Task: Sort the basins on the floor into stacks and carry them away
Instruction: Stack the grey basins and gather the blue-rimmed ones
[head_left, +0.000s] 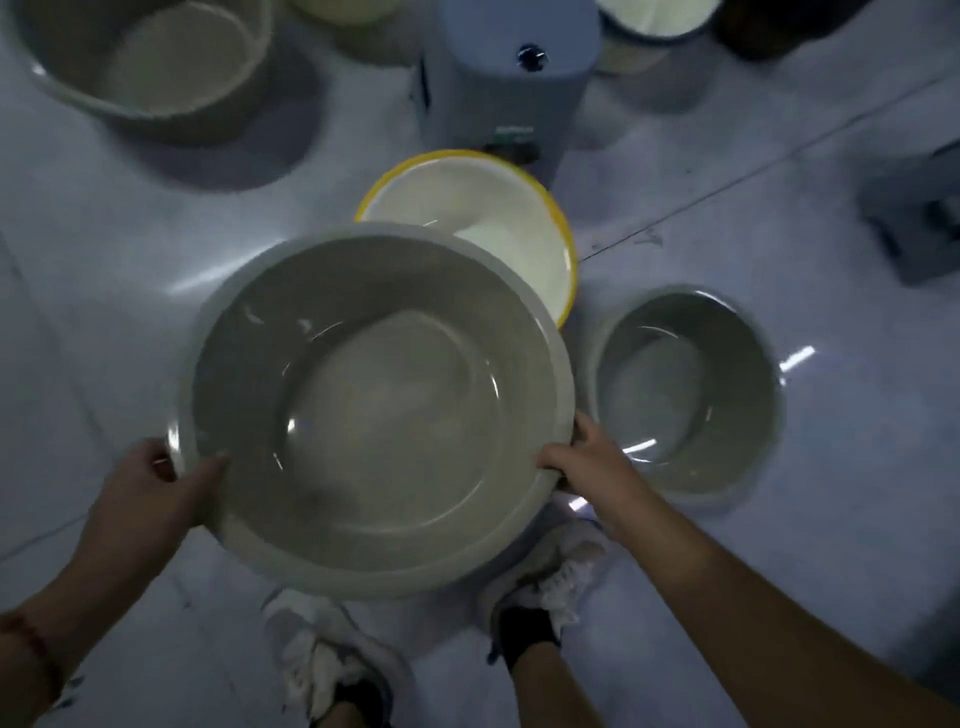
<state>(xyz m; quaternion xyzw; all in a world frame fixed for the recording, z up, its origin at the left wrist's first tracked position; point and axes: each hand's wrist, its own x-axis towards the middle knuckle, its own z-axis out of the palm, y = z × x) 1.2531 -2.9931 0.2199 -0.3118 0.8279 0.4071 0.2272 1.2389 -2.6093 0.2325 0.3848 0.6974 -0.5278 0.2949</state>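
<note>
Your left hand (156, 486) and right hand (582, 460) gripped the big grey basin (374, 410) by opposite rims | small grey basin (685, 395) just right of your right hand

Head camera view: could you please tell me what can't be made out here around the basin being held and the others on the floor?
- Yellow-rimmed basin: near side hidden behind the held grey basin.
- Left hand and right hand: fingers under the rim are out of sight.
- Large grey basin: cut off by the top-left edge.
- Blue-rimmed basin: cut off by the top edge.
- Blue appliance: label blurred, unreadable.
- Small grey basin: motion blur hides whether it is one or a stack.
</note>
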